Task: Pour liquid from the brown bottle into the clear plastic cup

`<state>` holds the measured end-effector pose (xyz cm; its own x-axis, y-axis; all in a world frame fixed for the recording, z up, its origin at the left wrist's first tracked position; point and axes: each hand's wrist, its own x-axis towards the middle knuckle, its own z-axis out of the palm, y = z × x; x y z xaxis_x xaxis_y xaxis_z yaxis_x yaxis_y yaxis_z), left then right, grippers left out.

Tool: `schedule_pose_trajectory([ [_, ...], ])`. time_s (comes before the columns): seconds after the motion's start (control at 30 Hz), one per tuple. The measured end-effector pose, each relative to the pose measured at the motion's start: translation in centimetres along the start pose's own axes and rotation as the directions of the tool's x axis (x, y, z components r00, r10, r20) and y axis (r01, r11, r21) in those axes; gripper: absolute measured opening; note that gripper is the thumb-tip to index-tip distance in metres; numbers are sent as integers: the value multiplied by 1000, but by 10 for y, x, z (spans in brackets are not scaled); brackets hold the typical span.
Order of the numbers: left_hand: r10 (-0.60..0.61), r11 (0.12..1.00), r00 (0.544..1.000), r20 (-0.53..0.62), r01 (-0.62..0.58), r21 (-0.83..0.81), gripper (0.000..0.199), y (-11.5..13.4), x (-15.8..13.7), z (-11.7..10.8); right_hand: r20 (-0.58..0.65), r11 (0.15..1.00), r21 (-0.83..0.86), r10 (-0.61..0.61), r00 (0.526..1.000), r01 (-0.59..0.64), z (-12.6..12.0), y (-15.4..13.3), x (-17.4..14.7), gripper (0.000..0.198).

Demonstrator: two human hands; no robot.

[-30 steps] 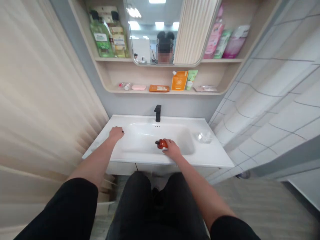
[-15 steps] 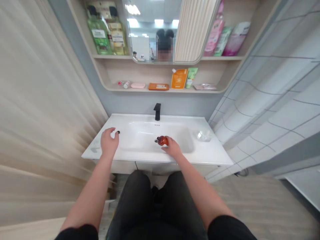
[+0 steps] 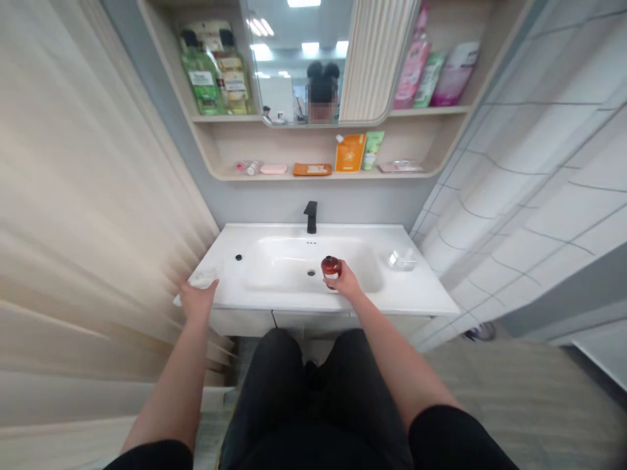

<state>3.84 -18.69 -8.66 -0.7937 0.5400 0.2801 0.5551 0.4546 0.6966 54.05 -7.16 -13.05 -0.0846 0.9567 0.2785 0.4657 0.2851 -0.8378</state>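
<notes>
A reddish-brown bottle (image 3: 331,266) with a dark neck and a pale label is in my right hand (image 3: 345,282), held over the right part of the white sink (image 3: 274,277). My right fingers wrap round it. At the counter's left front edge, my left hand (image 3: 197,300) has thumb and fingers apart around the near side of a clear, see-through item (image 3: 204,279). Whether they press on it cannot be made out. A small black cap (image 3: 238,257) lies on the counter, left of the basin and apart from my left hand.
A black faucet (image 3: 311,217) stands behind the basin, above the drain (image 3: 311,273). On the right counter sits a clear container (image 3: 402,260). The shelf (image 3: 274,177) above holds an orange pouch (image 3: 349,153) and a green tube (image 3: 373,151). A curtain (image 3: 122,196) hangs at left.
My left hand has moved from beside the black cap towards me and left, to the clear item; the cap stays on the counter. My right hand has turned the bottle more upright.
</notes>
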Motion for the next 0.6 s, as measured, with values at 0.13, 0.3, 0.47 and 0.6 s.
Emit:
schedule_pose_trajectory([
  [0.13,-112,993,993,23,111,46,82,0,4,-2,-54,999,11,-33,998,34,2,4,2,77],
  [0.3,-91,995,996,-21,92,49,89,13,3,-15,-9,998,27,-57,998,57,1,4,2,75],
  [0.47,157,988,987,23,-157,-15,93,61,-9,-21,2,999,12,-42,999,42,-2,2,3,72],
  [0.6,341,905,920,191,-267,-331,80,114,-34,8,-8,999,-32,3,1000,-3,-2,4,4,73],
])
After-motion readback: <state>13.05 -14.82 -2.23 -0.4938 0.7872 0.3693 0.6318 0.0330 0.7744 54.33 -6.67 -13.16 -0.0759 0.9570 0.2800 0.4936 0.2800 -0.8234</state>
